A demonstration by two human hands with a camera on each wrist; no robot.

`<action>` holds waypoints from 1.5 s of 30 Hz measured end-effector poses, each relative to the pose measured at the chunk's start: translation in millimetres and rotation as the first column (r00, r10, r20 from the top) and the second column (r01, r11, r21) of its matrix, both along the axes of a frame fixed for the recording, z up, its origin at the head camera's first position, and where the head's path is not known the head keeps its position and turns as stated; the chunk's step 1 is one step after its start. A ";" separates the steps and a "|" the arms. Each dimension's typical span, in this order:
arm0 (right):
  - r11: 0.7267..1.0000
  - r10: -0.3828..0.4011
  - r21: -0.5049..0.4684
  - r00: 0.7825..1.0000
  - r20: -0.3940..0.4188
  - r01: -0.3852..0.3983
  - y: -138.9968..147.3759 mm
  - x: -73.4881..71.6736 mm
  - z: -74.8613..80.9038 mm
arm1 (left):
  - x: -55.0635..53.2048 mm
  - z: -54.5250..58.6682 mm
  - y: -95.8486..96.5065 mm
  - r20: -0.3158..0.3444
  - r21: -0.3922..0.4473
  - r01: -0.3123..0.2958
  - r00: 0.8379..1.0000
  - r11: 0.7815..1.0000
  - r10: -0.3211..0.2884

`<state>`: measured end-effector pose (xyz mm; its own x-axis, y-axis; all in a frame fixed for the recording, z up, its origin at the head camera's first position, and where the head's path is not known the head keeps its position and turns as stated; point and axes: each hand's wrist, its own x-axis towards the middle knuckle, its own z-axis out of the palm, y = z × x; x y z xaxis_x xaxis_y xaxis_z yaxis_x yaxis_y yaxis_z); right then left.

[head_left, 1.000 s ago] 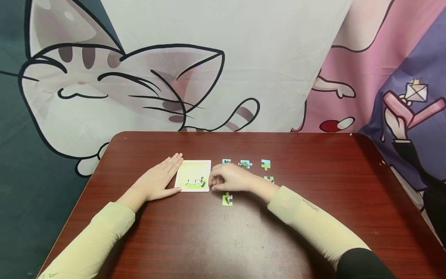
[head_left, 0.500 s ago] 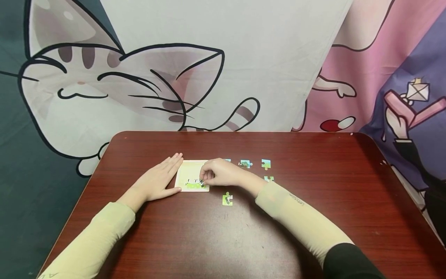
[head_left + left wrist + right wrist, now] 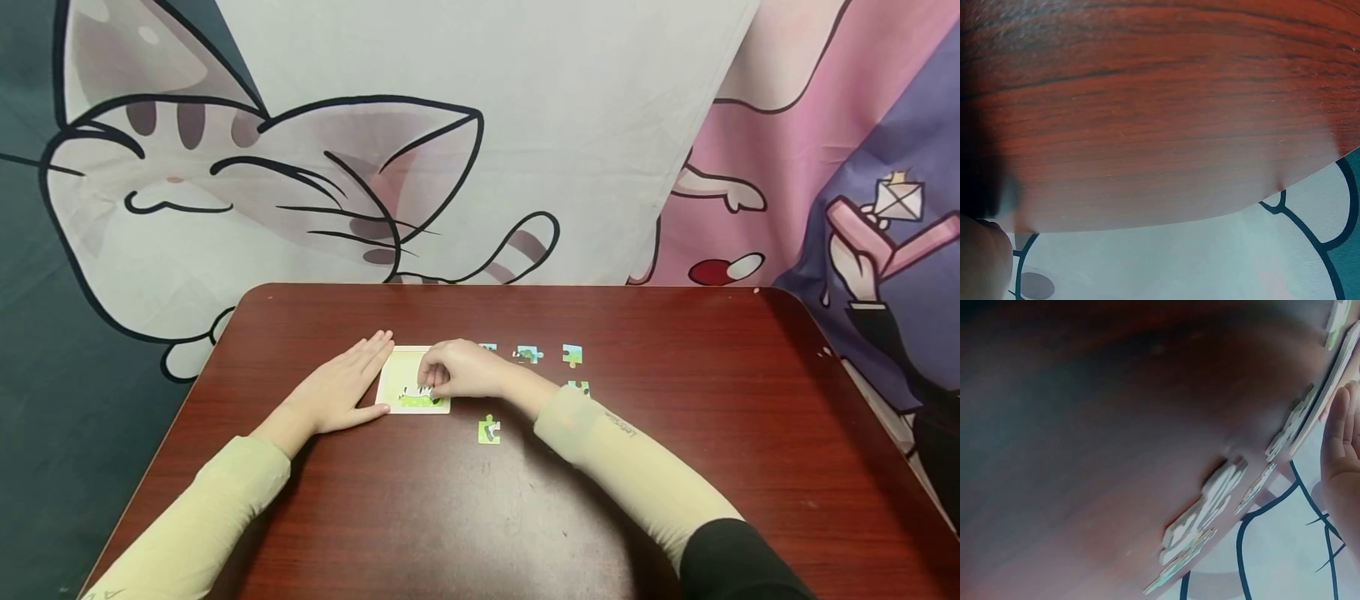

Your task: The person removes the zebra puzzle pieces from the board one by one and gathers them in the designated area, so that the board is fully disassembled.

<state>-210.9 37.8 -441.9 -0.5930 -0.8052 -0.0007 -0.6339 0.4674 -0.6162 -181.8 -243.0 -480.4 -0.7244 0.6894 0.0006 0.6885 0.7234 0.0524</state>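
A pale square puzzle board (image 3: 401, 365) lies flat on the table, with joined pieces showing a zebra on green (image 3: 420, 401) along its near side. My left hand (image 3: 335, 387) lies with straight fingers against the board's left edge, thumb at the near corner. Over the board's right half, my right hand (image 3: 463, 369) has thumb and fingers bent together, pinching what seems a small puzzle piece that the fingers almost wholly hide. Just right of the board, a green puzzle piece (image 3: 489, 430) lies nearer me. In the right wrist view, the right hand (image 3: 1342, 440) shows only partly.
Loose pieces lie right of the board: a partly covered blue one (image 3: 489, 346), a blue-green one (image 3: 528, 354), a blue-yellow one (image 3: 572, 355) and a green one (image 3: 578, 388). The reddish-brown table (image 3: 675, 400) ends before a cartoon cat cloth (image 3: 585, 125).
My right hand has moved left from the board's right edge to above its right half, close to the zebra pieces. The left hand has stayed put.
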 end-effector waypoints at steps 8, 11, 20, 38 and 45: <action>0.998 0.039 0.049 0.999 -0.013 -0.038 -10.6 -2.4 0.5 | 0.4 -0.7 -0.6 0.001 0.009 0.003 1.000 1.000 -0.003; 0.996 0.053 0.067 0.998 -0.031 -0.051 -13.8 -3.4 3.3 | 1.0 -0.1 -0.6 -0.003 0.010 0.003 1.000 1.000 -0.003; 0.988 0.087 0.132 0.995 -0.040 -0.081 -21.9 -4.0 8.8 | 2.2 2.5 0.5 -0.001 0.006 -0.004 1.000 1.000 0.004; 0.985 0.078 0.159 0.997 -0.019 -0.074 -26.1 -2.6 2.3 | 2.4 0.3 1.3 0.006 0.019 -0.010 1.000 1.000 0.010; 0.988 0.053 0.142 0.997 0.050 -0.060 -25.6 -4.7 -2.5 | 2.4 1.7 1.2 0.020 0.016 -0.018 1.000 1.000 0.017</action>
